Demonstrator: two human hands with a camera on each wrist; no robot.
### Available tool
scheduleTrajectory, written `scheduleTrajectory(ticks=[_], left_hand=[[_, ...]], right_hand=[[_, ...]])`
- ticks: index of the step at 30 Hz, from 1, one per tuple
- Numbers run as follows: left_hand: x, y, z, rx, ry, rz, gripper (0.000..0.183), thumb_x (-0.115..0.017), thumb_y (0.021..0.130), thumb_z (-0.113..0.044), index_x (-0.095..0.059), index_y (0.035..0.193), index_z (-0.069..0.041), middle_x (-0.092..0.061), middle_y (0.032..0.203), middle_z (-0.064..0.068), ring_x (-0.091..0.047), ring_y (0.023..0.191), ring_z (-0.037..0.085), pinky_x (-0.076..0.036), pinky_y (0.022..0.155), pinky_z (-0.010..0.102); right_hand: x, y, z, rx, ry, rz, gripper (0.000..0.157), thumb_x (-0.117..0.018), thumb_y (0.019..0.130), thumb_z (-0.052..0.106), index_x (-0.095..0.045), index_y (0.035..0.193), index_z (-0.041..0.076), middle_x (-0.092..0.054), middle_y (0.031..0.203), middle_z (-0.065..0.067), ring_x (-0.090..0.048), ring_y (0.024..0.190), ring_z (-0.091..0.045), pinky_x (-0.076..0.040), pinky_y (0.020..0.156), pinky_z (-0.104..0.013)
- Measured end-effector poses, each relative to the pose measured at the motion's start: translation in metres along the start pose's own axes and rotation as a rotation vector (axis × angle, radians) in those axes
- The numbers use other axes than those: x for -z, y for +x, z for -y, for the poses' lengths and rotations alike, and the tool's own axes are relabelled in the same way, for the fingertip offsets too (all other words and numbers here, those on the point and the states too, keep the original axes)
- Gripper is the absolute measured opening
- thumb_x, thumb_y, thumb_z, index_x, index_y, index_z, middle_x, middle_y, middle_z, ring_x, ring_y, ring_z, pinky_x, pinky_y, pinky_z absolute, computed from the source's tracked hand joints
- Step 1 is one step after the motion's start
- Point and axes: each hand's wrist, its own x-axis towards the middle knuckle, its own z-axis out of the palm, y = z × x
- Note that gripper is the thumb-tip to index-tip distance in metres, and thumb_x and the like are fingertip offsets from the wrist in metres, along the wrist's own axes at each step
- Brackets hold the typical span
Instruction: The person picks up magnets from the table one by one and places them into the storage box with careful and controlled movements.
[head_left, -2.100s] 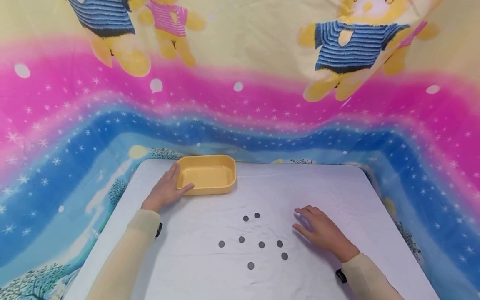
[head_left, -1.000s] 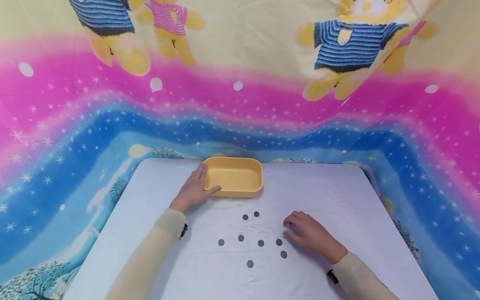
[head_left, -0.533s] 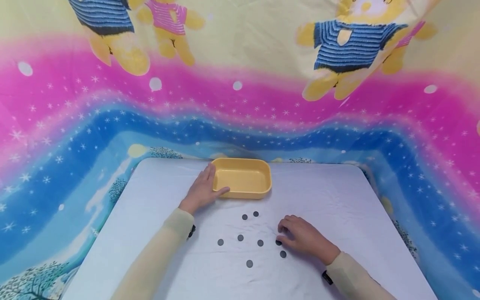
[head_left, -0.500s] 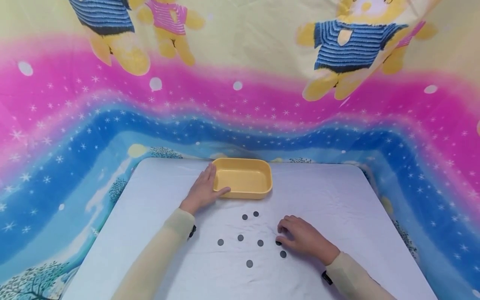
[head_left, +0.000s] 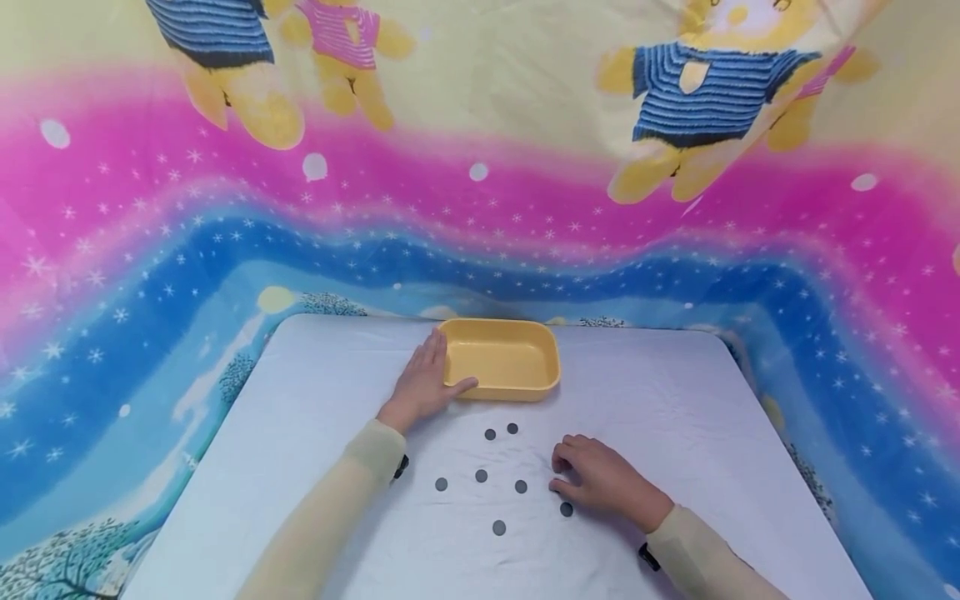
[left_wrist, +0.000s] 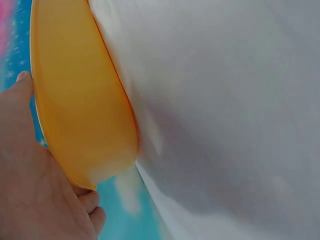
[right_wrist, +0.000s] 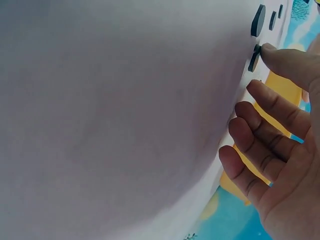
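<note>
My left hand [head_left: 422, 385] rests against the left end of a yellow rectangular box [head_left: 501, 363]. Its fingers lie straight along the end wall, and the thumb reaches over the near edge. In the left wrist view the yellow box [left_wrist: 82, 100] meets the thumb and fingers. My right hand [head_left: 600, 479] hovers low over the table, fingers slightly bent and apart from the thumb. In the right wrist view the thumb tip touches or almost touches a small dark disc [right_wrist: 254, 58]; the head view mostly hides that one. Another dark disc [head_left: 566, 509] lies just nearer.
Several more flat dark grey discs lie scattered between the hands, among them a disc [head_left: 521, 487] in the middle and a disc [head_left: 498, 527] nearest me. A white cloth covers the table [head_left: 660, 375]. A patterned curtain [head_left: 480, 225] hangs along the back and sides.
My left hand has slid the yellow box to the right along the far edge. My right hand has moved left and nearer, its thumb coming over one disc. The other discs have stayed put.
</note>
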Motion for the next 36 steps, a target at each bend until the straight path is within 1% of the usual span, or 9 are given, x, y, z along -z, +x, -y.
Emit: scheduleTrajectory(ticks=[3, 7, 12, 15, 19, 23, 31, 36], left_hand=[[-0.001, 0.000, -0.006, -0.002, 0.005, -0.006, 0.117, -0.049, 0.100, -0.080, 0.000, 0.170, 0.000, 0.003, 0.180, 0.020, -0.002, 0.167, 0.033, -0.004, 0.135, 0.044], [-0.003, 0.000, -0.012, 0.002, 0.010, -0.009, 0.118, -0.049, 0.099, -0.080, -0.001, 0.170, 0.001, 0.002, 0.180, 0.019, -0.004, 0.167, 0.034, -0.005, 0.135, 0.044], [-0.005, 0.001, -0.016, 0.006, 0.028, 0.008, 0.118, -0.047, 0.099, -0.082, 0.000, 0.170, 0.001, 0.004, 0.180, 0.018, -0.006, 0.167, 0.035, -0.005, 0.135, 0.044], [-0.003, 0.002, -0.017, 0.005, 0.050, 0.022, 0.118, -0.045, 0.099, -0.082, 0.001, 0.170, 0.001, 0.005, 0.179, 0.018, -0.005, 0.167, 0.034, -0.004, 0.135, 0.045], [0.002, 0.002, -0.014, -0.014, 0.088, 0.018, 0.116, -0.045, 0.100, -0.080, -0.002, 0.170, 0.002, -0.001, 0.179, 0.020, -0.005, 0.167, 0.034, -0.005, 0.135, 0.045], [0.004, 0.004, -0.008, -0.031, 0.097, 0.008, 0.115, -0.045, 0.100, -0.080, -0.003, 0.170, 0.001, -0.005, 0.179, 0.020, -0.007, 0.167, 0.033, -0.005, 0.135, 0.045], [0.004, 0.006, 0.002, -0.047, 0.076, 0.025, 0.117, -0.042, 0.098, -0.084, -0.001, 0.171, -0.002, 0.002, 0.180, 0.014, -0.001, 0.167, 0.029, -0.003, 0.135, 0.045], [0.001, 0.007, 0.004, -0.065, 0.069, 0.005, 0.116, -0.045, 0.099, -0.082, -0.003, 0.172, -0.002, -0.001, 0.181, 0.014, -0.004, 0.167, 0.029, -0.004, 0.135, 0.045]], right_hand=[[0.000, 0.000, 0.000, 0.009, -0.001, 0.002, 0.023, -0.086, 0.092, 0.035, -0.067, 0.094, 0.023, -0.056, 0.090, 0.015, -0.048, 0.082, -0.004, -0.051, 0.076, -0.031], [0.000, 0.001, 0.002, -0.012, -0.005, 0.024, 0.024, -0.086, 0.092, 0.038, -0.066, 0.094, 0.024, -0.055, 0.090, 0.016, -0.048, 0.081, -0.004, -0.051, 0.077, -0.032], [0.000, 0.001, 0.004, -0.016, -0.010, 0.033, 0.026, -0.088, 0.090, 0.038, -0.065, 0.091, 0.025, -0.054, 0.088, 0.016, -0.047, 0.079, -0.004, -0.050, 0.075, -0.031], [-0.001, 0.001, 0.004, -0.008, -0.007, 0.027, 0.026, -0.088, 0.090, 0.036, -0.065, 0.090, 0.025, -0.053, 0.087, 0.016, -0.047, 0.078, -0.003, -0.049, 0.074, -0.030], [-0.001, 0.001, 0.004, -0.013, -0.009, 0.028, 0.027, -0.089, 0.089, 0.037, -0.066, 0.090, 0.025, -0.052, 0.085, 0.016, -0.046, 0.075, -0.003, -0.047, 0.071, -0.028], [0.000, 0.001, 0.004, -0.015, -0.024, 0.033, 0.026, -0.089, 0.089, 0.038, -0.066, 0.090, 0.025, -0.051, 0.084, 0.016, -0.046, 0.073, -0.003, -0.045, 0.068, -0.027], [0.001, 0.001, 0.005, -0.015, 0.004, 0.034, 0.025, -0.090, 0.089, 0.034, -0.066, 0.090, 0.024, -0.052, 0.085, 0.016, -0.046, 0.074, -0.003, -0.045, 0.068, -0.027], [0.001, 0.002, 0.008, -0.029, 0.020, 0.052, 0.025, -0.090, 0.089, 0.032, -0.066, 0.092, 0.025, -0.054, 0.087, 0.016, -0.047, 0.076, -0.003, -0.047, 0.070, -0.028]])
